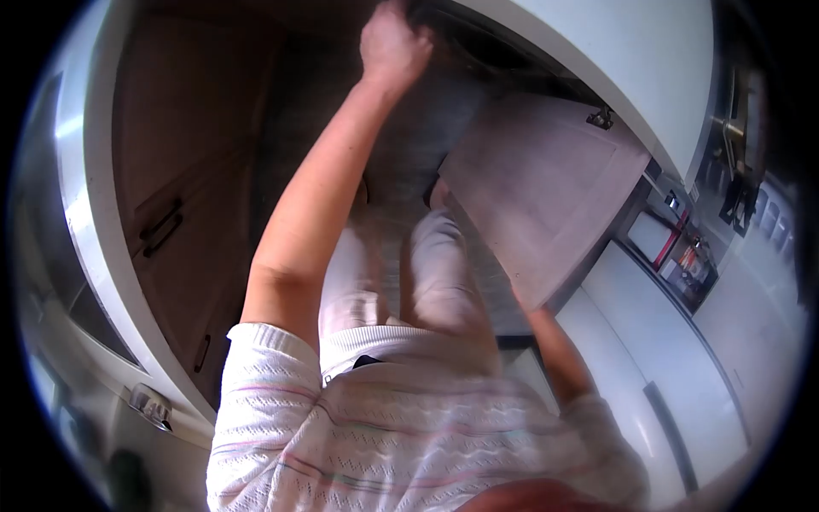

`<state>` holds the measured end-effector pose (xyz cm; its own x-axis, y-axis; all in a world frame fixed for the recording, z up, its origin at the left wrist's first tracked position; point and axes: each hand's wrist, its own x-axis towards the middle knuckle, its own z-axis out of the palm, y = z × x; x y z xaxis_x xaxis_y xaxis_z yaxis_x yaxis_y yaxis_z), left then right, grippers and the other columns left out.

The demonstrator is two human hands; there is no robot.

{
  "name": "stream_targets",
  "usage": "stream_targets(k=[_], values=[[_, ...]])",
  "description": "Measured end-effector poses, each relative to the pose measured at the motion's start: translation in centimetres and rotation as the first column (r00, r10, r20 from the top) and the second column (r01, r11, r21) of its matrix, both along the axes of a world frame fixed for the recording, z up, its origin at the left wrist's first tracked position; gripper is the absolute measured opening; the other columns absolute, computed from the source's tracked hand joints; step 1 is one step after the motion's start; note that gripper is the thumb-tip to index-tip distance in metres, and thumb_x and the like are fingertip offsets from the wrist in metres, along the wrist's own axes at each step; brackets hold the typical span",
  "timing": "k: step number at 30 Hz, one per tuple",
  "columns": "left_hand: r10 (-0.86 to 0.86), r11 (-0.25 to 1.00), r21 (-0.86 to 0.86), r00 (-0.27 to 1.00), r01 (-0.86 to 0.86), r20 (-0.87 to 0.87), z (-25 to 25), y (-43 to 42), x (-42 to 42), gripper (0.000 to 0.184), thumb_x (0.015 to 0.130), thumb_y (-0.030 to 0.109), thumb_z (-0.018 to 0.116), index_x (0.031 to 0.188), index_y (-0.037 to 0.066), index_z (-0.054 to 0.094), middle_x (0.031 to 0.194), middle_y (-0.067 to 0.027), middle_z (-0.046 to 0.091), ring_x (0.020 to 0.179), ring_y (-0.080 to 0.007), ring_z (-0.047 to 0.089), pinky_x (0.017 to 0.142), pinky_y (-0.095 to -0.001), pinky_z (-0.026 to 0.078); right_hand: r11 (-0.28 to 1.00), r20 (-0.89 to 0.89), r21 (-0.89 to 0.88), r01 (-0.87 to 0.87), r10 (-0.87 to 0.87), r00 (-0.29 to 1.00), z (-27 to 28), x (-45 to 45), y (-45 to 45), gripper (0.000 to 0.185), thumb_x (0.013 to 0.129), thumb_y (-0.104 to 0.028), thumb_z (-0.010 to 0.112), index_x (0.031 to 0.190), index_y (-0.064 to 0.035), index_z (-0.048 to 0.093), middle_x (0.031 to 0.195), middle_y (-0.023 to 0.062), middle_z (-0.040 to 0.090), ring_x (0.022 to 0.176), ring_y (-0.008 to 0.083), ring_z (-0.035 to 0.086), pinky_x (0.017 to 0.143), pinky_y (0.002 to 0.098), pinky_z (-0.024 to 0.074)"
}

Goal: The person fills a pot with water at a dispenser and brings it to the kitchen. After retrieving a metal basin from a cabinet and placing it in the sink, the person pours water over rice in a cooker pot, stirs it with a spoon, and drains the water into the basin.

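Observation:
My left hand point(395, 49) reaches forward into the dark cabinet opening at the top of the head view. Its fingers are curled, and shadow hides what they may hold. A pale wooden cabinet door point(546, 183) stands open on the right, with a metal hinge point(601, 118) near its far edge. At the door's near corner, my right hand point(531, 309) grips the edge; most of its fingers are hidden behind the panel.
A white countertop edge point(631, 51) curves above the opening. Brown cabinet fronts with dark handles point(162, 227) are on the left. White drawers point(631, 341) and a shelf of small items point(687, 264) stand at the right. My legs point(439, 264) are below.

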<state>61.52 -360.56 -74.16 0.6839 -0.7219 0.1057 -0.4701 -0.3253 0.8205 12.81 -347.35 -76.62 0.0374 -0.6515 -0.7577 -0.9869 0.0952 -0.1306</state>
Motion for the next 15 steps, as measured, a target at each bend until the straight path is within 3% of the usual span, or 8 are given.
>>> stream_targets(k=[2,3,4,7,8,9,11,15], values=[[-0.019,0.998,-0.061,0.999,0.017,-0.034,0.1,0.8,0.3,0.032,0.072,0.006,0.055,0.102,-0.005,0.052,0.081,-0.0163,0.059,0.071,-0.0286,0.059,0.064,-0.0363,0.048,0.999,-0.015,0.002,0.033,-0.033,0.999,0.0,-1.6,0.4,0.032,0.089,-0.026,0.049,0.113,-0.0062,0.056,0.109,0.0153,0.057,0.106,0.0279,0.051,0.090,0.0346,0.0386],[0.061,0.997,-0.029,0.971,-0.069,-0.232,-2.4,1.2,0.2,0.043,0.074,0.013,0.061,0.115,0.003,0.052,0.092,-0.0121,0.063,0.085,-0.0215,0.062,0.076,-0.0316,0.048,0.999,-0.024,-0.001,0.047,-0.047,0.999,-0.1,-2.6,0.5,0.032,0.089,-0.026,0.049,0.113,-0.0061,0.056,0.109,0.0152,0.057,0.106,0.0278,0.051,0.090,0.0345,0.0386],[0.139,0.989,-0.064,0.990,-0.136,0.031,-4.5,1.6,0.0,0.044,0.075,0.012,0.062,0.115,-0.001,0.051,0.087,-0.0073,0.063,0.078,-0.0149,0.061,0.074,-0.0270,0.048,0.998,-0.032,0.000,0.058,-0.058,0.998,-0.3,-3.7,0.5,0.032,0.089,-0.026,0.049,0.113,-0.0061,0.056,0.109,0.0152,0.057,0.106,0.0277,0.051,0.090,0.0344,0.0387],[0.208,0.976,0.038,0.877,-0.213,-0.433,-10.6,1.7,-2.9,0.039,0.076,0.010,0.061,0.112,-0.003,0.052,0.087,-0.0071,0.063,0.071,-0.0158,0.059,0.063,-0.0271,0.048,0.998,-0.051,0.004,0.063,-0.063,0.997,-1.0,-7.9,0.0,0.032,0.089,-0.026,0.048,0.113,-0.0060,0.056,0.109,0.0150,0.057,0.106,0.0275,0.051,0.090,0.0343,0.0387],[0.210,0.977,0.101,0.749,-0.189,-0.629,-12.1,1.5,-4.6,0.036,0.077,0.009,0.061,0.110,-0.003,0.054,0.087,-0.0075,0.062,0.069,-0.0154,0.058,0.059,-0.0269,0.047,0.998,-0.062,0.005,0.067,-0.067,0.996,-1.2,-9.3,-0.1,0.032,0.089,-0.026,0.048,0.113,-0.0059,0.056,0.109,0.0150,0.057,0.106,0.0274,0.051,0.090,0.0342,0.0387],[0.200,0.976,0.119,0.533,-0.182,-0.822,-13.4,1.2,-6.1,0.029,0.075,0.014,0.062,0.095,-0.006,0.060,0.076,-0.0092,0.062,0.060,-0.0159,0.056,0.052,-0.0295,0.045,0.997,-0.076,0.010,0.071,-0.070,0.995,-1.3,-10.9,-0.2,0.032,0.089,-0.026,0.048,0.113,-0.0059,0.056,0.110,0.0150,0.057,0.106,0.0273,0.051,0.090,0.0342,0.0387],[0.069,0.990,0.112,0.386,0.089,-0.920,-19.8,-0.5,-7.6,0.019,0.082,0.015,0.058,0.093,-0.001,0.058,0.078,-0.0073,0.059,0.062,-0.0162,0.056,0.050,-0.0291,0.044,0.996,-0.089,0.013,0.084,-0.083,0.993,-1.5,-14.0,-0.4,0.032,0.089,-0.026,0.048,0.113,-0.0058,0.056,0.110,0.0149,0.057,0.107,0.0271,0.051,0.090,0.0341,0.0388],[0.185,0.966,0.245,0.435,0.086,-0.881,-26.7,-6.7,-11.1,0.018,0.083,0.019,0.058,0.083,0.001,0.056,0.068,-0.0064,0.055,0.054,-0.0190,0.054,0.044,-0.0324,0.044,0.993,-0.119,0.034,0.113,-0.108,0.987,-2.1,-18.6,0.0,0.032,0.089,-0.026,0.048,0.113,-0.0057,0.055,0.110,0.0147,0.057,0.107,0.0268,0.051,0.090,0.0338,0.0388]])
